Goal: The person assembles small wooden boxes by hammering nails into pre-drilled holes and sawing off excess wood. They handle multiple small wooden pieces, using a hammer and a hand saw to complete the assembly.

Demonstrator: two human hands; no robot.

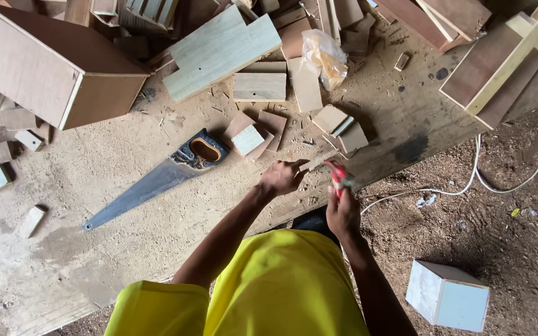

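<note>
Sawdust covers the long wooden workbench [94, 261], whose front edge runs diagonally from seven o'clock up to three o'clock. Bare room lies around the grey-bladed handsaw with a black and orange handle [157, 180], at nine o'clock from the hands. The left hand [279, 178] pinches a thin wooden strip [316, 162]; the right hand [342, 211], just beside it, is closed on a small red tool [339, 176] touching that strip near the bench edge. At eleven o'clock stands a brown plywood box [51, 68], contents hidden. At four o'clock, a pale blue wooden cube [446, 295] sits on the dirt floor [505, 230].
</note>
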